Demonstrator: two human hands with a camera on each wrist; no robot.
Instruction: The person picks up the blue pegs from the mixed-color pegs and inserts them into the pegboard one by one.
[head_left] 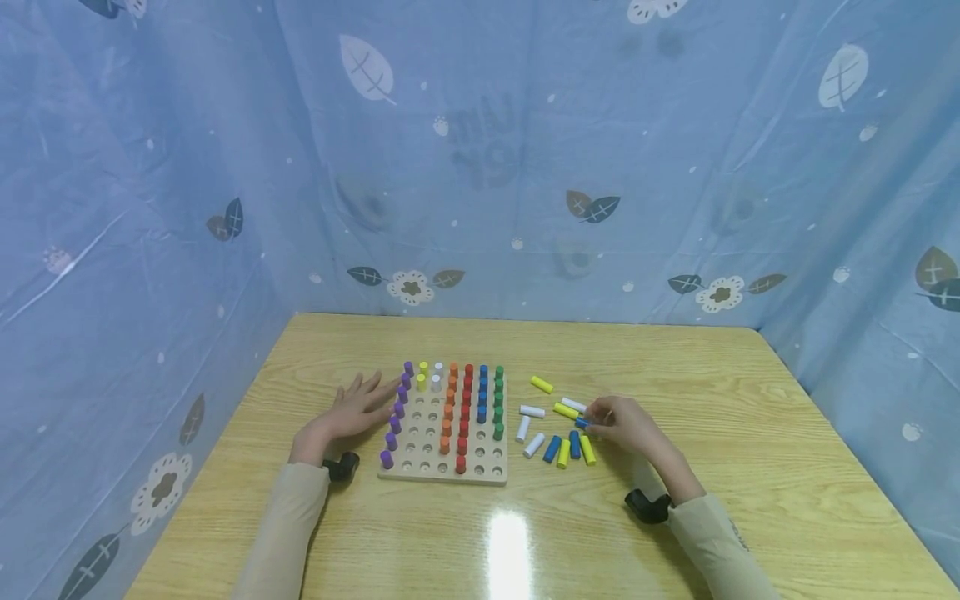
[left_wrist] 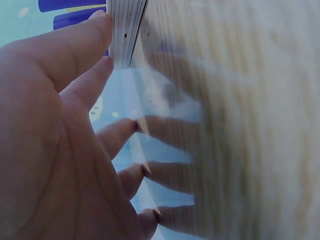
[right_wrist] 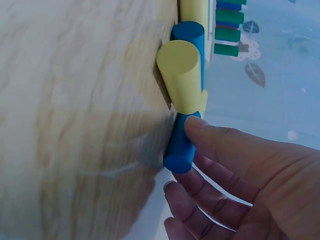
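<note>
A wooden pegboard stands on the table with upright pegs in coloured columns. My left hand lies at its left side, fingers spread; in the left wrist view the thumb and a fingertip touch the board's edge. My right hand is at the loose pegs right of the board. In the right wrist view its thumb and finger pinch a blue peg lying by a yellow peg. Purple pegs line the left column; two yellow and two white pegs stand at the back.
Loose white pegs, yellow pegs and blue pegs lie scattered between the board and my right hand. Several front holes show no peg. A blue patterned curtain hangs behind the wooden table and along both sides.
</note>
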